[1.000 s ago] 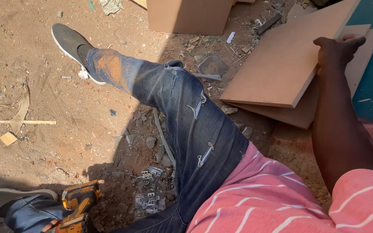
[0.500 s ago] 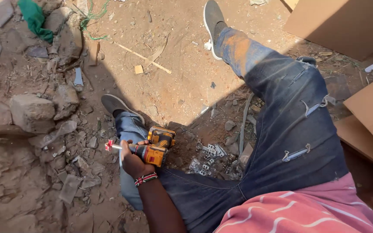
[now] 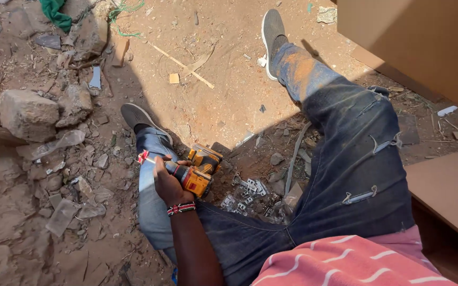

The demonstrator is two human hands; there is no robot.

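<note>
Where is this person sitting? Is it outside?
Probably outside, in a rough dirt work yard. Sunlit bare ground has stones and scraps; brown boards lie nearby, and the left hand grips a yellow cordless drill.

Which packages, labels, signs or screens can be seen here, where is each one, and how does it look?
Large plain brown cardboard box: top right, on the ground beyond the outstretched leg; no label visible.
Signs, screens: none in view.
Left hand: holds a yellow and black cordless drill; any label on it is too small to tell.
</note>
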